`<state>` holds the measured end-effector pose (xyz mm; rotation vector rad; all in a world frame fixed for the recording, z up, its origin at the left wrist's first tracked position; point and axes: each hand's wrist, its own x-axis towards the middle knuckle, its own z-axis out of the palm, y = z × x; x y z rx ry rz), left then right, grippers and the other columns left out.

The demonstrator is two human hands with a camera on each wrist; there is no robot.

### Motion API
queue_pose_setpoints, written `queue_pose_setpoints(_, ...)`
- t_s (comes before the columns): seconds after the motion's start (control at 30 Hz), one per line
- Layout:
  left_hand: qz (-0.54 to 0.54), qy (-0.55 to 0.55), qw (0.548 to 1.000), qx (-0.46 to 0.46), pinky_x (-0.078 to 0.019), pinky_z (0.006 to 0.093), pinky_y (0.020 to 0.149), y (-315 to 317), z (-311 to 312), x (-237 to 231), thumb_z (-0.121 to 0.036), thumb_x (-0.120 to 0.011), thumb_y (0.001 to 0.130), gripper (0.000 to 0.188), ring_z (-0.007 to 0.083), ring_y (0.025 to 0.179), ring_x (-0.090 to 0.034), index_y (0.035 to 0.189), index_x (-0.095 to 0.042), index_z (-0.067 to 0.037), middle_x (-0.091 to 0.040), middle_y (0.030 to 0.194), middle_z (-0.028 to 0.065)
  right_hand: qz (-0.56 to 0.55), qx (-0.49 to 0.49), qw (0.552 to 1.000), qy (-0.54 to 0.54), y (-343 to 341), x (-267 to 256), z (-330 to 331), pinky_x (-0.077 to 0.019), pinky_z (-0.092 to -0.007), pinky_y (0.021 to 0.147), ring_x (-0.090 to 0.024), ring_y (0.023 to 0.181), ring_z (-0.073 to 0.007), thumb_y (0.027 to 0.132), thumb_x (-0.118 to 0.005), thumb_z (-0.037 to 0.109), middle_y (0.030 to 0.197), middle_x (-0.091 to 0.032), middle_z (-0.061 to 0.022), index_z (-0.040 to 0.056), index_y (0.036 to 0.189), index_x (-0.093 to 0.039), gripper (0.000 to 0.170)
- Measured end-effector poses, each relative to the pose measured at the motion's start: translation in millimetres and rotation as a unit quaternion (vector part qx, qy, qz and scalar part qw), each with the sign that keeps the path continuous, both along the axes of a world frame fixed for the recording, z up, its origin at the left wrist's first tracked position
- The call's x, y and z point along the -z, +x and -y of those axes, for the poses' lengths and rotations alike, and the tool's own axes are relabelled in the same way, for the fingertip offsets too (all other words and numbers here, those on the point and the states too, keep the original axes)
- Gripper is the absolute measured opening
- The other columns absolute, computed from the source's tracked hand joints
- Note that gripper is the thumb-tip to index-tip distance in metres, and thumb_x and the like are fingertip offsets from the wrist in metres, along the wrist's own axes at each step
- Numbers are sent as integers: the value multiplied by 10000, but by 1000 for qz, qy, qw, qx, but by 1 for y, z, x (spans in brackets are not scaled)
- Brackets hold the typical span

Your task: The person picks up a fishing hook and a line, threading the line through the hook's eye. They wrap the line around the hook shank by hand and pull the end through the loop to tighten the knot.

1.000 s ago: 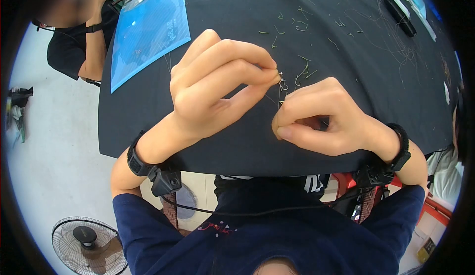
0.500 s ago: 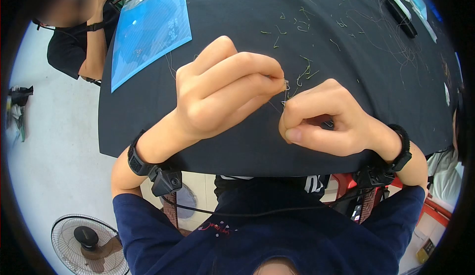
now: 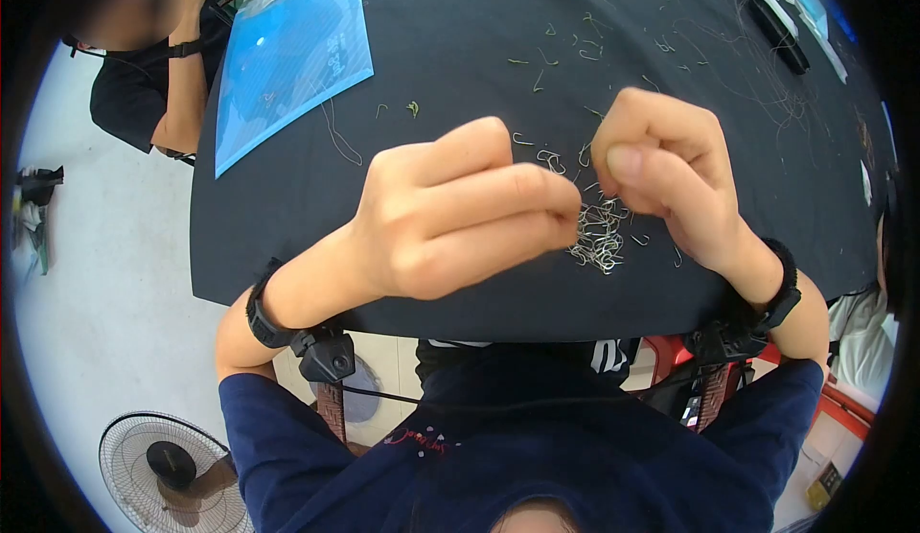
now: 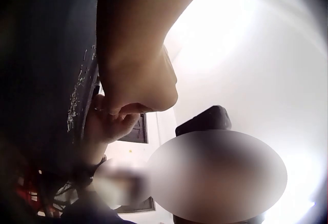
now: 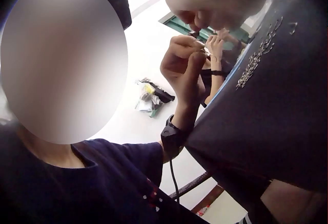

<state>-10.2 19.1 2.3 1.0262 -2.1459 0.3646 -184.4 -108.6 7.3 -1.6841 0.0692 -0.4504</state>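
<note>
In the head view my left hand (image 3: 470,212) is over the dark table, thumb and fingertips pinched together. The right wrist view shows a small fish hook (image 5: 203,50) at those fingertips. My right hand (image 3: 671,164) is raised just to the right, its fingers curled and thumb pressed on the index finger. Fine line ran between both hands in the earlier frames; now it is too thin to make out. Below and between the hands lies a pile of silvery fish hooks (image 3: 600,241), partly covered by the left fingertips. Several loose hooks (image 3: 551,159) lie just beyond.
Small green snippets (image 3: 539,82) are scattered farther back on the black tablecloth (image 3: 460,34). A blue plastic folder (image 3: 297,73) lies at the left edge, with tangled thin line (image 3: 767,63) at the right. Another person (image 3: 158,82) sits at the far left.
My left hand has moved down and slightly right. The right hand has swung up and rightward, turning so its thumb shows, and the hook pile has come into view.
</note>
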Motion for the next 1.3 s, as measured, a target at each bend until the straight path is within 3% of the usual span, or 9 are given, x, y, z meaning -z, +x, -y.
queue_pose_setpoints(0.17,-46,12,999,27,-310,215,496,-4,-6,0,-97,-812,552,262,87,583,-396,801,-740,-141,-683,873,-67,-42,33,997,-53,7,11,-5,-306,-213,505,-383,583,-16,859,-549,87,642,-454,33,0,792,-545,110)
queue_pose_setpoints(0.23,-65,23,997,40,-298,217,501,-3,-8,-2,-96,-829,578,254,85,593,-391,810,-737,-139,-682,889,-64,-63,19,992,-105,8,13,-7,-297,-227,459,-379,504,-36,838,-571,79,559,-448,0,10,778,-576,91)
queue_pose_setpoints(0.27,-81,28,996,32,-294,219,503,-3,-10,-4,-89,-832,573,259,86,595,-397,804,-727,-137,-681,892,-58,-75,5,985,-154,7,12,-7,-300,-234,444,-383,472,-47,826,-579,74,531,-447,-16,14,774,-592,80)
queue_pose_setpoints(0.5,-141,4,990,-20,-301,229,550,6,-6,-8,57,-778,581,262,106,606,-445,780,-650,-56,-663,927,64,-39,-116,984,-126,6,12,-12,-373,-257,451,-491,449,-118,786,-602,50,542,-534,-55,24,780,-631,40)
queue_pose_setpoints(0.8,-10,-79,996,-45,-310,221,506,13,-3,-3,4,-820,559,319,108,586,-433,839,-680,-56,-672,931,27,27,-166,973,-155,5,12,-11,-351,-244,416,-495,428,-109,783,-589,33,535,-526,-38,33,782,-632,43)
queue_pose_setpoints(1.0,20,-59,996,-59,-313,217,494,12,-3,-4,-47,-805,570,298,109,579,-423,849,-704,-64,-685,922,16,49,-150,972,-173,4,9,-10,-334,-255,411,-472,410,-120,772,-594,20,517,-488,-37,43,766,-619,34)
queue_pose_setpoints(1.2,-2,-32,998,-49,-313,214,486,7,2,2,-65,-764,550,214,117,569,-407,757,-711,-64,-682,875,24,73,-123,976,-164,4,16,-10,-328,-252,404,-466,399,-125,759,-597,8,498,-468,-35,52,758,-617,49)
queue_pose_setpoints(1.3,4,-60,998,-20,-330,210,413,3,7,4,-101,-665,462,208,122,538,-408,655,-618,-42,-611,777,1,105,-73,976,-177,4,16,-10,-332,-245,400,-477,404,-114,753,-589,5,503,-477,-33,42,750,-615,44)
